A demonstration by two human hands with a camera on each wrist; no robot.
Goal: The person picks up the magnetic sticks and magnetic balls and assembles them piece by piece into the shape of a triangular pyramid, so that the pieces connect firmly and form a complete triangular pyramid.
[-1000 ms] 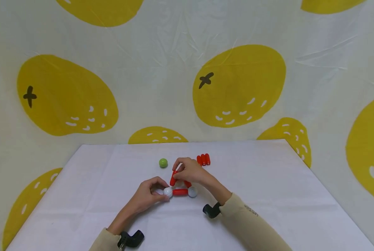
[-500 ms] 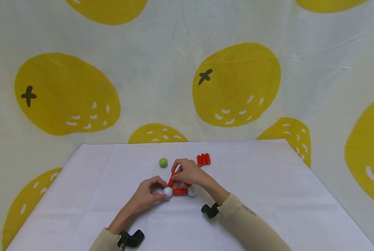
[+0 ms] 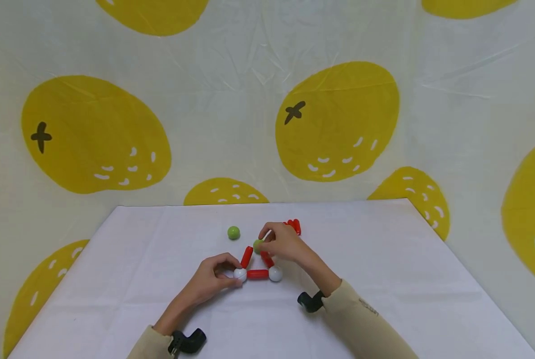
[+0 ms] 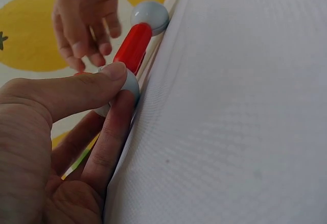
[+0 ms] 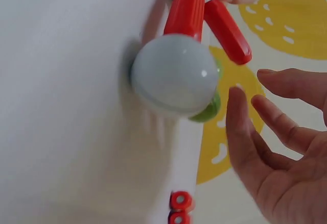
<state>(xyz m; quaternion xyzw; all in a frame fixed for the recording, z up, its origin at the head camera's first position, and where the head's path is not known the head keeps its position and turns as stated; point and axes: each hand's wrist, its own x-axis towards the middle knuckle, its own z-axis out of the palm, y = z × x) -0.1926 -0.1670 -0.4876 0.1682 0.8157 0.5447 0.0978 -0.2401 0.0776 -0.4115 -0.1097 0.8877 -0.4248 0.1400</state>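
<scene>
Red rod (image 3: 247,257) lies between the person's two hands (image 3: 209,279).

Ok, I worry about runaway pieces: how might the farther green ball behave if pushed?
The farther green ball would likely roll, being round and unheld on the cloth. Its sheen suggests a slippery surface. Its even outline hints it's stiff.

On the plain white table (image 3: 384,259) are red rods (image 3: 258,274), white balls (image 3: 275,273) and green balls (image 3: 233,233), and behind it off-white cloth (image 3: 231,124) patterned with yellow fruit (image 3: 344,129).
</scene>
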